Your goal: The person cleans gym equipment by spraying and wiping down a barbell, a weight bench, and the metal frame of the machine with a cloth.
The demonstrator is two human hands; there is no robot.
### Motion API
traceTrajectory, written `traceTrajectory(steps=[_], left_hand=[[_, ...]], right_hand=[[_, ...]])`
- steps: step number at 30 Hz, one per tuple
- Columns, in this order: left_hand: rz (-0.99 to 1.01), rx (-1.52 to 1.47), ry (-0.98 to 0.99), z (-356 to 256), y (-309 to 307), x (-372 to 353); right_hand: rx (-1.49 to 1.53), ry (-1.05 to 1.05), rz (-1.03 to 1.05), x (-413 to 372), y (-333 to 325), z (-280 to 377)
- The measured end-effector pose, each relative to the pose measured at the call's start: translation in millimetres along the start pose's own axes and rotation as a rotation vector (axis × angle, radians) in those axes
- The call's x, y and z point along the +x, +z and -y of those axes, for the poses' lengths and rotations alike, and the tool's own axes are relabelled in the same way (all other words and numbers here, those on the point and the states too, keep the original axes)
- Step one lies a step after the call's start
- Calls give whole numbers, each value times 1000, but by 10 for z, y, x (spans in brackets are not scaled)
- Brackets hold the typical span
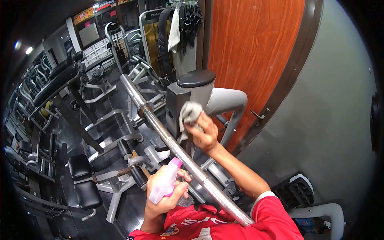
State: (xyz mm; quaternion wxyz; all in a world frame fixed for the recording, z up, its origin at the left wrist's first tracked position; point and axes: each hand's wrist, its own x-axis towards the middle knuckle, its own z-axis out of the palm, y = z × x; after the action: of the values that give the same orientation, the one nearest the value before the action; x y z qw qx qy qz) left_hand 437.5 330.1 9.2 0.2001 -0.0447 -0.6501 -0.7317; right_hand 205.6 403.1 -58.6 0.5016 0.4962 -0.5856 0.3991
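Observation:
My left hand (162, 196) is wrapped round a spray bottle (167, 182) with a pink and white trigger head; its clear body shows partly below the fingers. A crumpled whitish cloth (191, 114) is bunched in my right hand (206, 134), held against the side of the grey machine post (179, 106) with the black oval cap. Between my hands a metal barbell (170, 140) runs diagonally, from a thick sleeve at the upper left down to my red shirt. The spray bottle's pink nozzle overlaps the bar in this view.
A padded bench machine (86, 184) stands at the left on the dark floor. Behind the post is a reddish wooden door (252, 52) with a metal handle (258, 115). Black straps (190, 22) and a white towel (174, 30) hang at the back. A grey wall (328, 100) borders the right.

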Motion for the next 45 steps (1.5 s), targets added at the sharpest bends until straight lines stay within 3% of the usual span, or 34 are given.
traceTrajectory(steps=[3,6,11,13,15,17,20,23,26,29,33,37,38,40,42,43,45], left_hand=[[-24,-42,0,3,-2,6],[-10,-23,-5,-7,7,-6],[-3,-8,14,6,28,-2],[8,-23,24,33,40,3],[12,-15,11,40,43,6],[11,-7,0,42,48,-4],[-35,-105,-36,26,51,13],[24,-65,-3,-38,22,66],[-6,-125,7,-154,39,103],[0,-222,12,-266,37,195],[6,-223,125,-411,86,411],[15,-168,230,-367,167,602],[59,-146,244,-339,165,640],[65,-166,248,-296,212,684],[94,-171,269,-221,216,719],[101,-171,266,-195,224,735],[107,-181,293,-160,247,760]], right_hand=[[-13,-31,83,-93,-72,-29],[-57,2,-57,313,-91,-162],[93,377,-128,1042,-174,-209],[19,266,-139,749,-57,-169],[13,399,-82,290,20,27],[37,337,-70,-285,142,128],[234,470,-5,-398,98,152],[83,450,-109,266,12,-28],[144,497,-163,920,-110,-160],[150,504,-224,798,-63,-5],[87,379,-52,-292,105,182],[157,426,-87,-22,-41,-10],[155,328,-172,337,-81,-79],[200,273,-78,1012,-244,-97],[238,71,179,1503,-315,-93],[173,-6,369,1594,-366,-47],[117,-36,514,1670,-431,-84]])
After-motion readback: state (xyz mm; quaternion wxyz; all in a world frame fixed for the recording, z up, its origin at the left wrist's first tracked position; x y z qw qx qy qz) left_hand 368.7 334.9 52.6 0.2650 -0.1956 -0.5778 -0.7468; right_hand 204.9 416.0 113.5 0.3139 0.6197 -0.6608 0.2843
